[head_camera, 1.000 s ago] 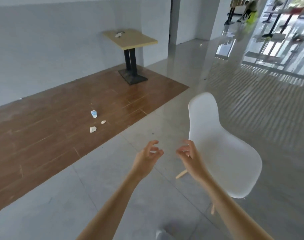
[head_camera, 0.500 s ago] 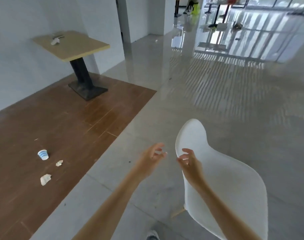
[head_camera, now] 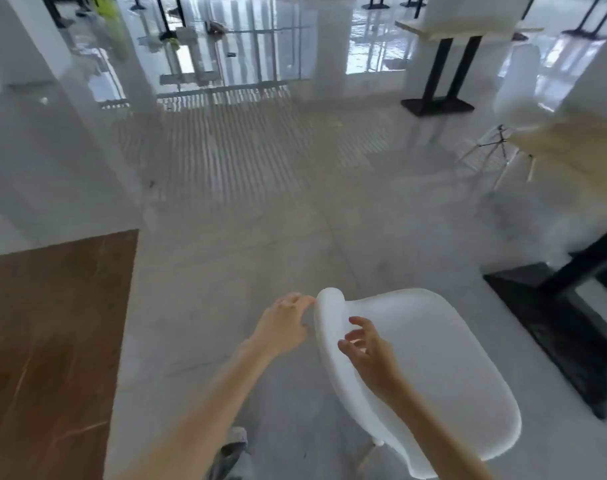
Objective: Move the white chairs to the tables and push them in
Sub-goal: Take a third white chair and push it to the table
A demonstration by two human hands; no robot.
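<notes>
while we stand behind white chair [head_camera: 433, 368], left hand [head_camera: 281, 325] sits just left of backrest top, fingers loosely spread, fingertips at rim, gripping nothing. right hand [head_camera: 371, 355] hovers over backrest, fingers curled half open, empty. chair rests on grey floor [head_camera: 243, 237], black table base [head_camera: 551, 317] right of it.

head cam | looks forward-down | near white chair [head_camera: 433, 358] | single view
</notes>
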